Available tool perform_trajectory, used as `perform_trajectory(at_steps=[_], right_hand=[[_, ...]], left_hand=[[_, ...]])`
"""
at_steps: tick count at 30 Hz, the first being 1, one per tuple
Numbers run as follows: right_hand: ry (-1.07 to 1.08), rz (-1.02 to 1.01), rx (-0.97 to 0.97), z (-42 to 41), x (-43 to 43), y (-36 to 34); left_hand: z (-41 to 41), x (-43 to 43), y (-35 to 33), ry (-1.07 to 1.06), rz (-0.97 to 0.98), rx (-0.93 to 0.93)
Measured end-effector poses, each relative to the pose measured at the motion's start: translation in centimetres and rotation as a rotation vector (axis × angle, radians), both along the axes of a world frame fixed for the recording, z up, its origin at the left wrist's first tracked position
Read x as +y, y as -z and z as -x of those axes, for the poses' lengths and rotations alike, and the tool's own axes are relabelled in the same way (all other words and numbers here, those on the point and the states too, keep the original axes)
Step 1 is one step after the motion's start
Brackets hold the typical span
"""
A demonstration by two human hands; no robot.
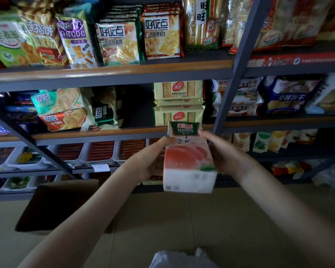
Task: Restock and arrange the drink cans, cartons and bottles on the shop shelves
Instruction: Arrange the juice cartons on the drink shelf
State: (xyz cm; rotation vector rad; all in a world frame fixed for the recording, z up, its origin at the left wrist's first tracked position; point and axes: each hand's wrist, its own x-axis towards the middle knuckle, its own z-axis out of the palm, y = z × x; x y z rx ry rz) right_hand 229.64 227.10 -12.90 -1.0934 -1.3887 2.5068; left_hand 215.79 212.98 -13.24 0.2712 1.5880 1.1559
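Left hand (153,161) and right hand (223,154) grip a boxy, gable-topped carton (190,165).

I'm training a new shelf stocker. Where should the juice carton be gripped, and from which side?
Grip the juice carton by its flat side walls around mid-height, coming from left and right, as the left hand and right hand do. It is upright, and its sloped gable top likely offers poorer purchase than the broad walls.
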Motion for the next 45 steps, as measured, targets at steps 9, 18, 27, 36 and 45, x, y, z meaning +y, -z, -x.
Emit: perform_trajectory(at_steps=[9,18,27,36,45], right_hand=[[-0.049,-0.030,0.049,0.5,2.6,-3.7],[0.069,-0.780,0.266,1.7,6.0,-15.6],[0.362,-1.050,0.887,3.7,9.2,-25.9],[0.675,-1.507,1.137,10.1,13.8,-32.6],[0.926,-1.666,0.833,18.0,20.2,-33.7]], left_hand=[[0.7,3.8,-5.0,0.010,-0.044,0.271],[-1.2,8.2,-17.5,-0.049,-0.162,1.505],[0.2,10.4,-27.2,-0.092,-0.603,1.843],[11.7,12.9,-34.7,-0.074,-0.676,2.354],[20.5,20.6,-38.0,-0.020,-0.511,2.744]])
